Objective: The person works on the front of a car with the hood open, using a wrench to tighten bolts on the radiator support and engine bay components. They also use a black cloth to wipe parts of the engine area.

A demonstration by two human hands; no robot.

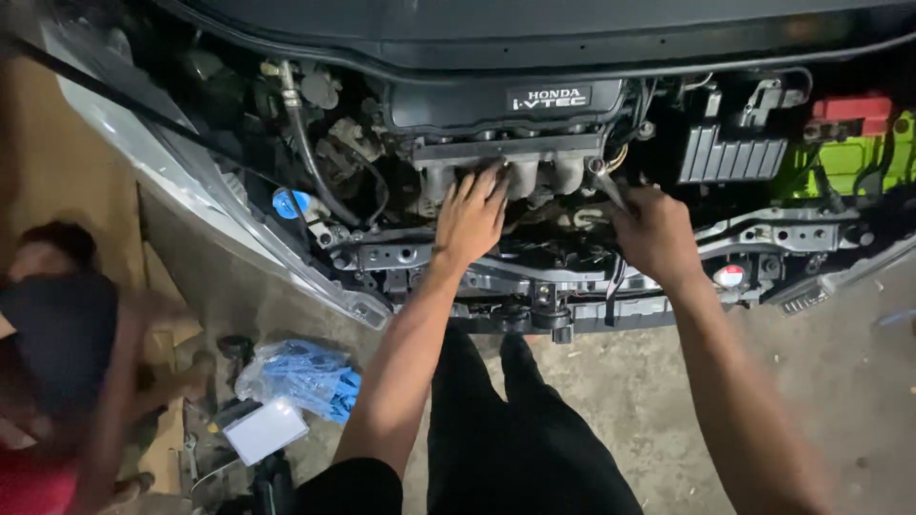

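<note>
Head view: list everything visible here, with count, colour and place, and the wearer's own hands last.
engine bay: one, dark, across the top
intake manifold: one, silver-grey, centre top
battery: one, green with red cover, top right
cap: one, blue, left of engine
plastic bag: one, blue, on the floor lower left
flat box: one, white, beside the bag
other person: one, dark and red clothing, left edge
tool: one, metal, in right hand
left hand: on the manifold
right hand: grips the tool

Bare forearms, no sleeves in view, black trousers, left hand [469, 217], right hand [655, 234]
</note>
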